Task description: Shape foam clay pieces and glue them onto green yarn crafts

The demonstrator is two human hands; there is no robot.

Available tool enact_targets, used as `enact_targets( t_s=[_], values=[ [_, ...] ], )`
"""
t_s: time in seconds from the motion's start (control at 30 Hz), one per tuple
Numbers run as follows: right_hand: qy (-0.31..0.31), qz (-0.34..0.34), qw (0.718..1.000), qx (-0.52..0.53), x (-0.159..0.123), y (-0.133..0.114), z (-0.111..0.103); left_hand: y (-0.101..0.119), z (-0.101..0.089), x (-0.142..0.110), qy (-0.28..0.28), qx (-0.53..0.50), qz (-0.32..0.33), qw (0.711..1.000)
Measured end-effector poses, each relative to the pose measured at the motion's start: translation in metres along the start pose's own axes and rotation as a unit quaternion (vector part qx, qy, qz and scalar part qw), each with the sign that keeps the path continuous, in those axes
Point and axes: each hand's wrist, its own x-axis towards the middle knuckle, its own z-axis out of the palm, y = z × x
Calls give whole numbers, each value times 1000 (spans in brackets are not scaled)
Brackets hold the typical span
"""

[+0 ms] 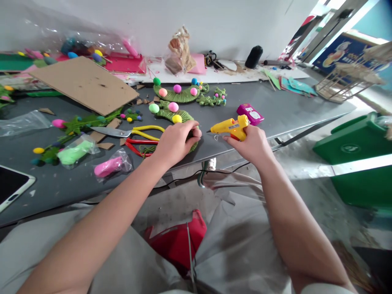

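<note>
Gripping at right, steadying at left

Grips a yellow plastic glue gun [229,125] in the right hand [256,149], fingers wrapped round the handle. Points its dark nozzle [209,131] left over the dark grey tabletop [294,107], near the other hand yet apart from it, probably to spare those fingers the heat.

Rests the left hand [176,141] at the near right end of a green, yarn-wrapped crescent [165,114] dotted with green, pink and yellow balls. Curls fingers and thumb inward there, seemingly to stop so light a piece from sliding. Cannot tell whether pinching a smaller part, possibly hidden under the fingertips.

Has this crescent close to the table's near edge, presumably for easy reach. Has a second green, ball-dotted crescent [177,96] lying just beyond, apparently out of the way. To the left, has long steel scissors with a yellow handle [116,132], blade pointing left, away from the hand, perhaps for safety. Farther left and nearer, has a soft green lump [75,154] and a soft pink lump [108,166] in clear plastic wrapping, perhaps against drying.
</note>
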Motion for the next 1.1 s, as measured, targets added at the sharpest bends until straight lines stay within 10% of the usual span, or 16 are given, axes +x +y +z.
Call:
enact_targets(
  t_s=[0.6,0.93,1.1],
  values=[
    [-13,0,1000,8,0,0,-1,1,-3,-2,-9,-18,-16,1000],
    [28,-15,998,60,12,11,16,15,-67,-10,-85,109,-98,986],
    [60,-9,996,63,22,16,29,24,-70,-17,-157,158,-102,969]
  ],
)
